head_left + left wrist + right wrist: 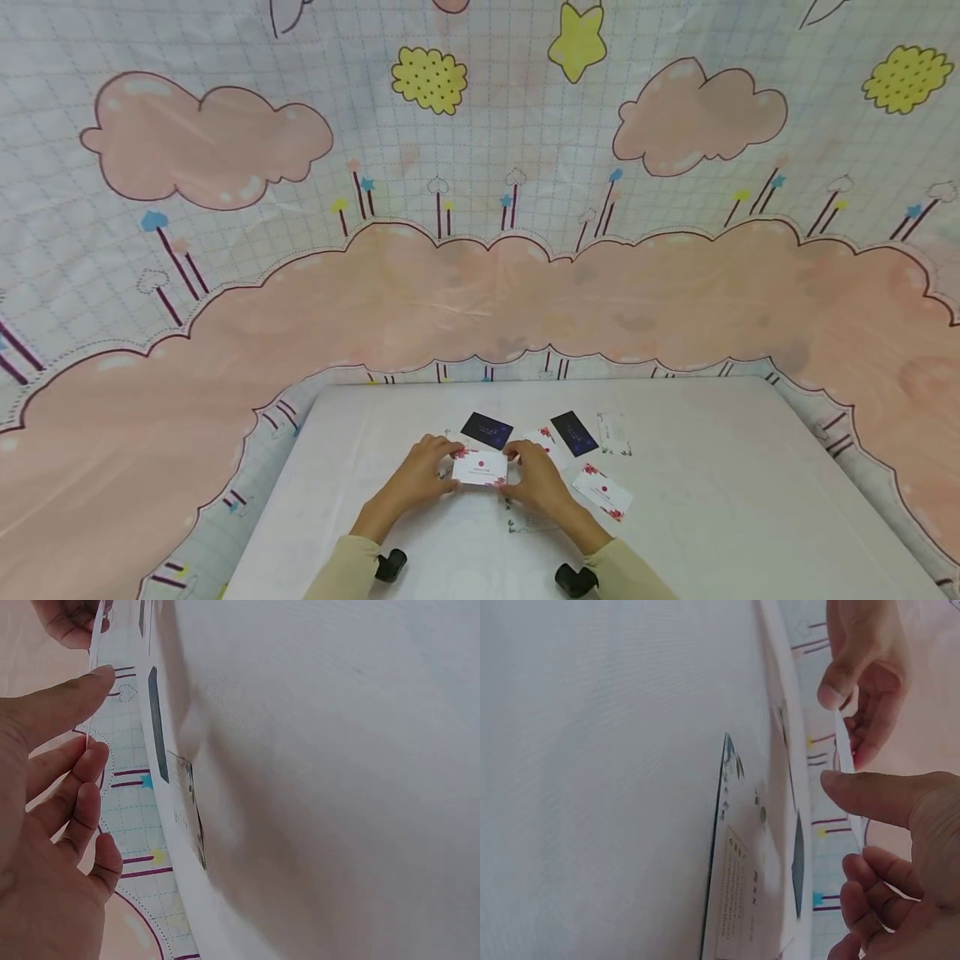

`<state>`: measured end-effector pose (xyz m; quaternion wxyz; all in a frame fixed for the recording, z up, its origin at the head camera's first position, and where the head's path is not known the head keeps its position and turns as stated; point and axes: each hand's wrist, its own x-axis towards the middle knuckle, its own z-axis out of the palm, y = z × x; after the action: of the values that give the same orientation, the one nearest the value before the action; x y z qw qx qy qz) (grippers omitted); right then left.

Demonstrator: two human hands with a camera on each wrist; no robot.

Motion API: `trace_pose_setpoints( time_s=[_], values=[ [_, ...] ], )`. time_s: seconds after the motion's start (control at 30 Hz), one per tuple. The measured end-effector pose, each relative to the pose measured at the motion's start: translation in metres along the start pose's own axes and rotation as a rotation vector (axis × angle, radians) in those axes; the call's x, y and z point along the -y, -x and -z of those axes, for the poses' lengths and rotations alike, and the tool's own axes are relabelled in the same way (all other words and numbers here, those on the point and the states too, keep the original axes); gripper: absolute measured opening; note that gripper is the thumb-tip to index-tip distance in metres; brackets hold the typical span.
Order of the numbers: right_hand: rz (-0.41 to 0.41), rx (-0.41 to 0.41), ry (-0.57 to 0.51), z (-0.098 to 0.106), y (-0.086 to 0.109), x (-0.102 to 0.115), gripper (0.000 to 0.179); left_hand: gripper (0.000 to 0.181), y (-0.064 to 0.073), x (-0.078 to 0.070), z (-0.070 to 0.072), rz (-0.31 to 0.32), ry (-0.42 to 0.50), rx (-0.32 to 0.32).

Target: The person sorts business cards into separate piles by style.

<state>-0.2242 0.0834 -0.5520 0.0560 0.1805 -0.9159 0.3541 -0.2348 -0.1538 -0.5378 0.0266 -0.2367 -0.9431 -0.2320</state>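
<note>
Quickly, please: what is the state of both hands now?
Left hand: holding a card by one end.
Right hand: holding the same card by the other end.

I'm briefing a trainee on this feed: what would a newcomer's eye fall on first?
Probably the large pink cloud printed at upper left on the backdrop. Next, the red-and-white card held between the left hand and right hand above the table, with two dark cards lying beyond it.
</note>
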Motion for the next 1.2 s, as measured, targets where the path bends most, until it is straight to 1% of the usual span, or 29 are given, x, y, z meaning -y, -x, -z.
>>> trace_pose_setpoints(
  time_s=[0.07,0.17,0.37,0.43,0.6,0.77,0.83,0.93,1.07,1.2],
  values=[
    [0.014,0.022,0.005,0.001,0.000,0.002,0.052,0.054,0.004,0.001,0.002,-0.004,-0.008,-0.007],
    [0.015,0.068,0.017,0.002,0.000,0.004,0.051,0.054,0.010,0.001,0.005,-0.009,-0.010,-0.009],
    [0.051,0.124,-0.009,0.001,0.001,0.008,0.050,0.056,0.022,0.004,0.008,-0.025,0.010,-0.011],
    [0.054,0.133,-0.018,0.000,0.003,0.009,0.050,0.055,0.026,0.005,0.009,-0.033,0.014,-0.015],
    [0.066,0.140,0.001,-0.002,0.006,0.012,0.050,0.055,0.032,0.007,0.009,-0.039,0.014,-0.012],
    [0.109,0.134,0.078,-0.007,0.005,0.011,0.050,0.054,0.038,0.010,0.007,-0.049,0.001,-0.014],
    [0.123,0.140,0.116,-0.009,0.004,0.010,0.050,0.053,0.039,0.011,0.006,-0.044,-0.006,-0.009],
    [0.119,0.157,0.158,-0.014,0.004,0.008,0.050,0.053,0.040,0.010,0.005,-0.020,0.001,0.014],
    [0.096,0.178,0.175,-0.019,0.004,0.006,0.049,0.053,0.041,0.010,0.003,0.019,0.008,0.048],
    [0.085,0.193,0.190,-0.020,0.006,0.008,0.047,0.052,0.042,0.010,0.002,0.041,0.012,0.068]
  ],
)
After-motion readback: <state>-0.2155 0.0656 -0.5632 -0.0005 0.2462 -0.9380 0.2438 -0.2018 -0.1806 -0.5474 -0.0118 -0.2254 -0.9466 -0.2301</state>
